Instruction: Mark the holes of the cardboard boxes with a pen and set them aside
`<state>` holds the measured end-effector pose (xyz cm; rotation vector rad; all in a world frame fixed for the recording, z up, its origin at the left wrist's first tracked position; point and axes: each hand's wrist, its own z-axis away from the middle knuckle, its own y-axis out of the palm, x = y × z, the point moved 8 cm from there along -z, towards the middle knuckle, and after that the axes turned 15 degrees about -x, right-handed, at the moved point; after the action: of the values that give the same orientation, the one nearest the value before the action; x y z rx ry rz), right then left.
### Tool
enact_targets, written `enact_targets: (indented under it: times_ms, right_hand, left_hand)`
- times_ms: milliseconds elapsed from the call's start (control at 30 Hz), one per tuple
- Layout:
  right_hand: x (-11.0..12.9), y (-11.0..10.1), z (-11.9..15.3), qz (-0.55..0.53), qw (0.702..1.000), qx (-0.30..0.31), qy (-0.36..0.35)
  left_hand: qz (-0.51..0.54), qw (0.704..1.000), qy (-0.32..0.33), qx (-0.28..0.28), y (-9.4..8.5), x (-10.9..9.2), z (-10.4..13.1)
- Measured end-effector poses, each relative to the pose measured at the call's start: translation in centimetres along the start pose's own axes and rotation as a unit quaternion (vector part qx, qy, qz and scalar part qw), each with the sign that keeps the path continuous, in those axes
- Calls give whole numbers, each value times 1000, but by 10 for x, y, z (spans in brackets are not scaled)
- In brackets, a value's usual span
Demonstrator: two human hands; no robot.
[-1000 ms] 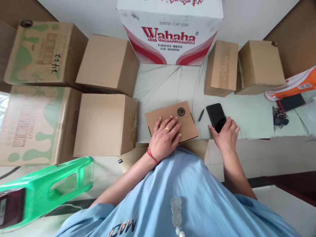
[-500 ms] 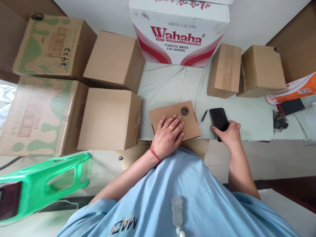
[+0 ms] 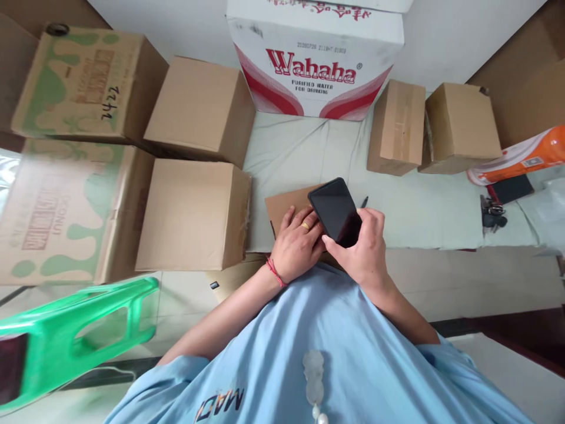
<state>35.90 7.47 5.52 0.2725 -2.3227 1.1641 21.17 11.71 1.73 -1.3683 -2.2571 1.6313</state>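
Gripped between my right hand's (image 3: pixel 365 250) thumb and fingers is a black smartphone (image 3: pixel 335 209), its dark screen facing up toward me. It is held over the right part of a small flat cardboard box (image 3: pixel 282 203) and hides much of it. My left hand (image 3: pixel 299 241), with a gold ring and a red cord bracelet, rests on that box, fingers stretched out. Its fingertips are partly behind or right beside the phone. The tip of a dark pen (image 3: pixel 364 202) shows just beyond my right fingers; the rest of it is hidden.
Plain cartons (image 3: pixel 189 212) and green-printed cartons (image 3: pixel 66 218) stand on the left. A Wahaha water carton (image 3: pixel 318 65) is at the back. Two brown boxes (image 3: pixel 397 126), an orange-and-white package (image 3: pixel 521 156) and keys (image 3: pixel 493 213) lie on the right. A green stool (image 3: pixel 88 335) stands lower left.
My right hand has lifted the smartphone off the table and carried it left, over the small cardboard box. My left hand has stayed on the box.
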Motion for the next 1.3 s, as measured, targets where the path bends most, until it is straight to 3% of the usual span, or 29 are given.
enact_targets:
  times_ms: [133, 400, 633, 833, 1033, 1167, 1300]
  right_hand:
    - [8, 10, -4, 9, 1000, 7, 1]
    - [11, 7, -5, 27, 1000, 17, 1]
    - [-5, 0, -6, 41, 999, 15, 20]
    - [-70, -25, -9, 78, 991, -20, 104]
    - [-147, -45, -2, 186, 956, -14, 225]
    - [-178, -46, 3, 235, 933, 19, 273]
    - [-199, -43, 8, 257, 922, 40, 287]
  left_hand:
    - [10, 1000, -8, -4, 1, 2, 1]
    - [8, 1000, -7, -2, 3, 4, 2]
    - [20, 999, -29, 21, 4, 4, 1]
    - [16, 999, -29, 31, 3, 3, 1]
    - [14, 999, -23, 29, 4, 4, 2]
    - [36, 999, -30, 21, 2, 9, 3]
    - [74, 997, -36, -9, -13, 17, 3]
